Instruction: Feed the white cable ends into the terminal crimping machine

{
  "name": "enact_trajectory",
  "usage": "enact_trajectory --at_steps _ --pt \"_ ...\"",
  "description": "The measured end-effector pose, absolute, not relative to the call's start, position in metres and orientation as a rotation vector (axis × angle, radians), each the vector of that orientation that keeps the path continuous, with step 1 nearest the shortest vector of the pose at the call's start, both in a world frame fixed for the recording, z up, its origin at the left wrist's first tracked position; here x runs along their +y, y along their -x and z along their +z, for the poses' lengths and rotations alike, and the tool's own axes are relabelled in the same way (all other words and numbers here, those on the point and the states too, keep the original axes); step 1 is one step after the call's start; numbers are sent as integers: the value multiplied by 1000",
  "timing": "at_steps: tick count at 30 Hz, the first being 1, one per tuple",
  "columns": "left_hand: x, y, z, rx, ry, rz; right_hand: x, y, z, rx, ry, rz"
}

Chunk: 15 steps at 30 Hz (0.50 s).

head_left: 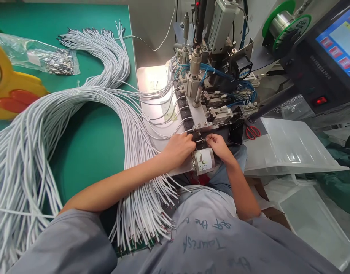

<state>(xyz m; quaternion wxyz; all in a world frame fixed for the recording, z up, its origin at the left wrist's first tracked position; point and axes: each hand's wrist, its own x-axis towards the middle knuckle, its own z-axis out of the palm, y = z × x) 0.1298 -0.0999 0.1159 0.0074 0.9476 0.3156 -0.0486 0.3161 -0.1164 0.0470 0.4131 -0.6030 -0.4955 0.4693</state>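
Note:
My left hand (181, 147) is closed around a white cable (200, 140) at the front edge of the soldering machine (200, 114). The cable's end reaches toward my right hand (217, 145), whose thumb and finger pinch a small metal piece at its tip, too small to name. Several more white cables run from the machine's black fixture (184, 110) back to a large bundle (135, 137) under my left forearm. Just below my hands is a small container with a white label (204, 159).
A bag of small metal parts (59, 61) lies on the green mat (92, 152) by a yellow duck-shaped object (12, 83). At right are a solder wire spool (283, 23), a control screen (339, 42), red-handled scissors (252, 132), a dark phone-like slab (236, 132) and a translucent plastic sheet (297, 148).

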Motion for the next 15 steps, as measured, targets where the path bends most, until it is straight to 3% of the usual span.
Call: enact_trajectory --at_steps 7,15 --pt "-98 -131 115 1328 -2882 -148 -162 -304 71 -1180 1650 607" --pt "-96 -133 109 1356 -2847 23 -231 -229 70 -2024 1615 1127"
